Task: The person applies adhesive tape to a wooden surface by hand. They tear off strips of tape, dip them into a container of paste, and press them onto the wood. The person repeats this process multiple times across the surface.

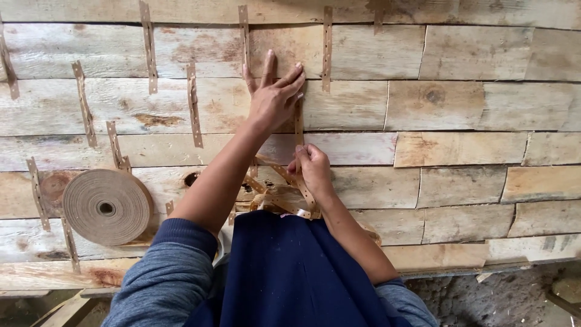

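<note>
My left hand [273,97] lies flat with fingers spread on pale wood veneer sheets [375,103], pressing the top end of a brown perforated tape strip [299,124]. My right hand [311,168] pinches the same strip lower down, keeping it taut between both hands. Loose loops of the tape [275,197] hang below my right hand, near my dark blue apron.
A large roll of brown tape [107,206] lies on the veneer at the left. Several short tape strips [193,104] are stuck across the seams between veneer pieces. The sheet's near edge [448,260] runs along the bottom right, with rough ground beyond it.
</note>
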